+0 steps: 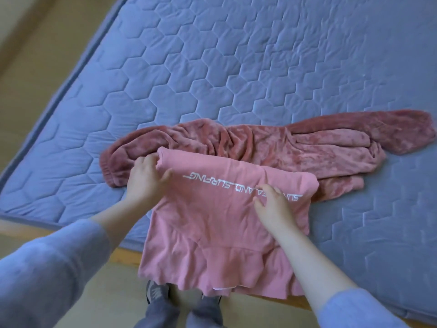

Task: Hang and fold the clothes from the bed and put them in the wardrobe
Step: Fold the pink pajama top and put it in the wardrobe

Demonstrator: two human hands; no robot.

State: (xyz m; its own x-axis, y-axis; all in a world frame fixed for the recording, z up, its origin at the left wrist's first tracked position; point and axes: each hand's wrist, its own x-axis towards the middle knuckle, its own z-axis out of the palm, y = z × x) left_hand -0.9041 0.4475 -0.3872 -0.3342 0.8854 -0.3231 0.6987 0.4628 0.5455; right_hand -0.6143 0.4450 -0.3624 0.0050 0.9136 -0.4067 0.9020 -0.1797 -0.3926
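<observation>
A pink T-shirt [212, 223] with white lettering lies at the near edge of the bed, its hem hanging over the side. My left hand [145, 178] pinches the shirt's folded far-left corner between thumb and fingers. My right hand [274, 207] rests on the shirt's right half with fingers spread and slightly bent, near the lettering. Behind the shirt lies a dusty-rose fleece garment [272, 145], stretched across the bed with a sleeve or leg reaching far right.
The blue-grey quilted mattress [212, 67] fills most of the view, on a wooden bed frame [127, 254]. Beige floor [35, 55] runs along the left. My feet in grey shoes [156, 294] stand by the bed's near edge.
</observation>
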